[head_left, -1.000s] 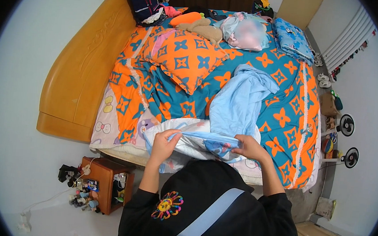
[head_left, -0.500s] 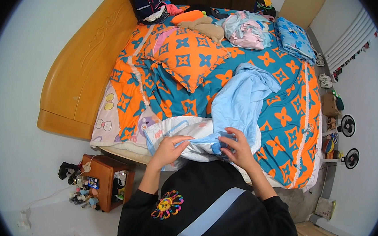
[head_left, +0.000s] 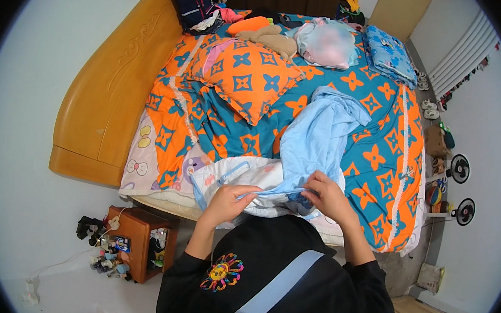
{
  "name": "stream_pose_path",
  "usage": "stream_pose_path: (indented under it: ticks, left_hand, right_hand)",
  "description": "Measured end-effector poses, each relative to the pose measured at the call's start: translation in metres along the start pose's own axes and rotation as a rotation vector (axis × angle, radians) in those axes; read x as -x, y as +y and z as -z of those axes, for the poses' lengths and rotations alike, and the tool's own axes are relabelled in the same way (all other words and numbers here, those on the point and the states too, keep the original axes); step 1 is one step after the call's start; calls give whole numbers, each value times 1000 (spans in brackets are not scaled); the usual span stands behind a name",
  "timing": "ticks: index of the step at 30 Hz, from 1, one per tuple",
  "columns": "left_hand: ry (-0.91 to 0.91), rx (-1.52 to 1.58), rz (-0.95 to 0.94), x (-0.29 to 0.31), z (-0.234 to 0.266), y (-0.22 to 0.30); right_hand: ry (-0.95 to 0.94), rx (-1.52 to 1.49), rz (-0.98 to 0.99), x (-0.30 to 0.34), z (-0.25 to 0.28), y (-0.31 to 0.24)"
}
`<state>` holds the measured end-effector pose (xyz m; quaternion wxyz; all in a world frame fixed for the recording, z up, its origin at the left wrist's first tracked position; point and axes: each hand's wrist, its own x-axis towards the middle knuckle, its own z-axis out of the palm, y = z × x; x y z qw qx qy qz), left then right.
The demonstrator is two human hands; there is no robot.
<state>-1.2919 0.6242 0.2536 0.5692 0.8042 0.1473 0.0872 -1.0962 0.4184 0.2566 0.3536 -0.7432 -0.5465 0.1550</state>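
Observation:
Along the near edge of the bed, my left hand [head_left: 228, 202] pinches the hem of a light blue cloth [head_left: 313, 139], perhaps a quilt cover, between thumb and fingers. My right hand [head_left: 329, 198] grips the same hem a short way to the right, fingers curled over it. The edge runs nearly straight between them. Beyond the hands, the blue side lies bunched and stretches away over the bed. A white printed fabric [head_left: 246, 177] with blue edging spreads under and left of it; whether both are one piece I cannot tell.
An orange and teal bedspread [head_left: 374, 157] covers the bed. Farther off lie a matching pillow [head_left: 248, 77], a tan plush toy [head_left: 268, 39], a pale bundle [head_left: 327, 45] and a folded blue quilt [head_left: 389, 55]. A wooden nightstand [head_left: 143, 242] stands left; small fans [head_left: 460, 168] are right.
My right hand has shifted slightly right and closed further on the hem. My left hand has moved a little right. The edge between them looks straighter.

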Motion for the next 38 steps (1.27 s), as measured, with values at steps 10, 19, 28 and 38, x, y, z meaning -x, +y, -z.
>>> stream_pose_path:
  ticks: [10,19,28,38]
  left_hand:
    - [-58,10,-112,11,4,-9]
    - [-10,-39,45,13,5,-1]
    - [296,-161,-146,14,-7,-7]
    - [-197,-466,238,42,17,-41]
  right_hand:
    - [-315,-260,206,-38,-6,25]
    - [-258,-346,57,-25,1,11]
    - [178,356,592,-4,-11,19]
    - [30,284,498,17,2,22]
